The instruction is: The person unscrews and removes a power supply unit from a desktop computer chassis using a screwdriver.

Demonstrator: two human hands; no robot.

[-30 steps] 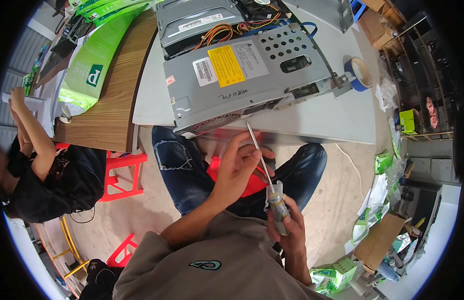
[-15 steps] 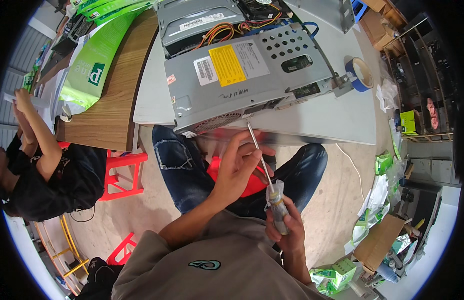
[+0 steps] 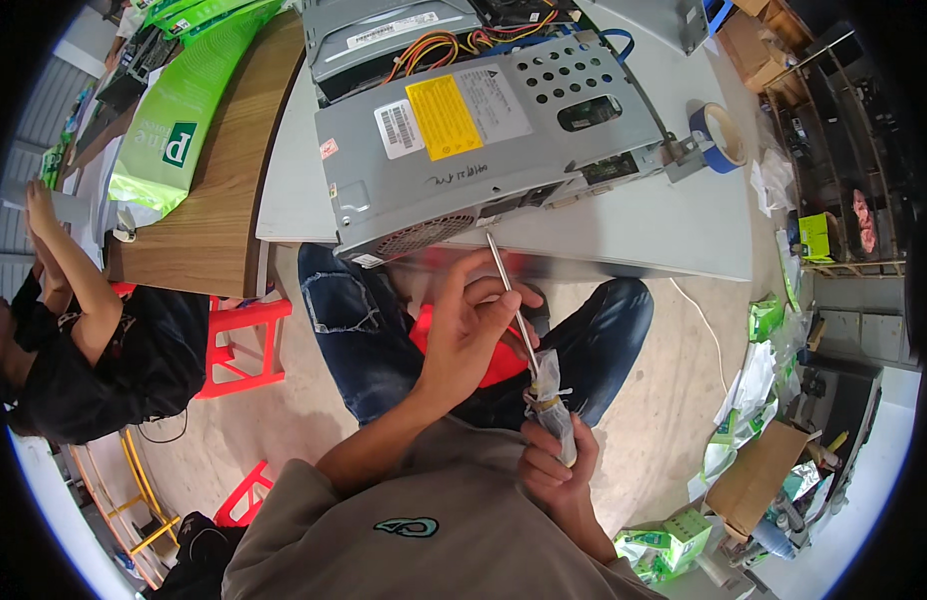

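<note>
My right hand [image 3: 559,462] is wrapped round the handle of a long screwdriver [image 3: 552,418], which is covered in clear plastic. Its thin metal shaft slants up and away from me. My left hand [image 3: 466,325] has its thumb and fingers closed about the shaft, below the tip. That tip is just short of the near face of a grey metal computer case [image 3: 464,190], beside its round fan grille [image 3: 424,237]. The case lies on a table, with yellow and white labels on top and coloured cables behind.
The case rests on a white table [image 3: 674,235]. A roll of tape [image 3: 719,138] stands at its right. On the left, a wooden table [image 3: 184,250] bears a green bag [image 3: 174,140]. Beside a red stool [image 3: 249,345], another person [image 3: 114,350] works. Boxes and wrappers line the right side.
The screwdriver's tip has drawn slightly back from the case, and my right hand has shifted its grip on the handle. The case appears a little higher and further left in view.
</note>
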